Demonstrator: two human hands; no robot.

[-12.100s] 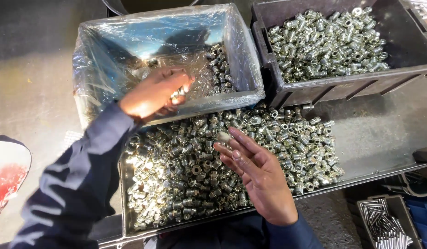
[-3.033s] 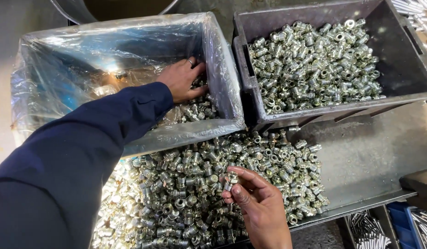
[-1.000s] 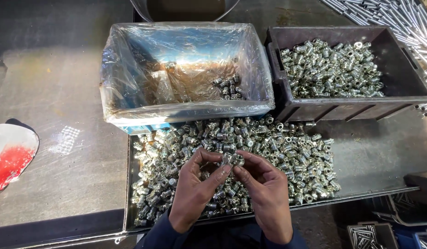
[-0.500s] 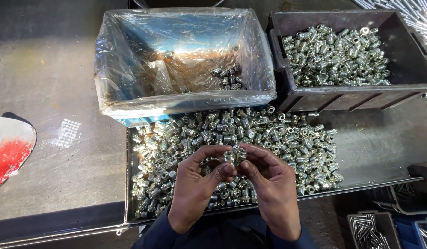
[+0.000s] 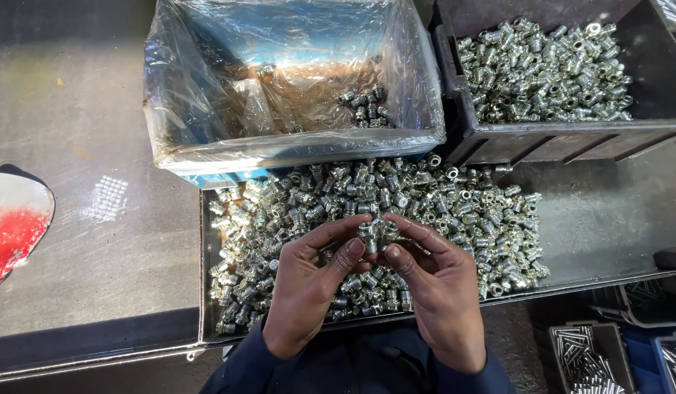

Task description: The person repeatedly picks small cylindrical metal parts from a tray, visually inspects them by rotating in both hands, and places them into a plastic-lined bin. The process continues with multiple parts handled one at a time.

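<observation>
My left hand (image 5: 309, 281) and my right hand (image 5: 439, 288) meet above a shallow metal tray (image 5: 205, 292). Together they pinch a small silver threaded fitting (image 5: 374, 232) between fingertips and thumbs. The tray is heaped with several more shiny fittings (image 5: 455, 211). Behind it stands a plastic-lined box (image 5: 206, 157) with a few fittings (image 5: 361, 104) at its back right. A dark bin (image 5: 455, 95) at the upper right is full of fittings (image 5: 542, 69).
The tray rests on a dull grey metal table (image 5: 82, 131). A red and white object (image 5: 13, 222) lies at the left edge. Small trays of thin metal pins (image 5: 590, 357) sit at the lower right, below the table edge.
My hands have stayed joined on the fitting over the tray. The view has shifted slightly closer and downward. Seconds earlier my left hand reached into the lined box, then came back.
</observation>
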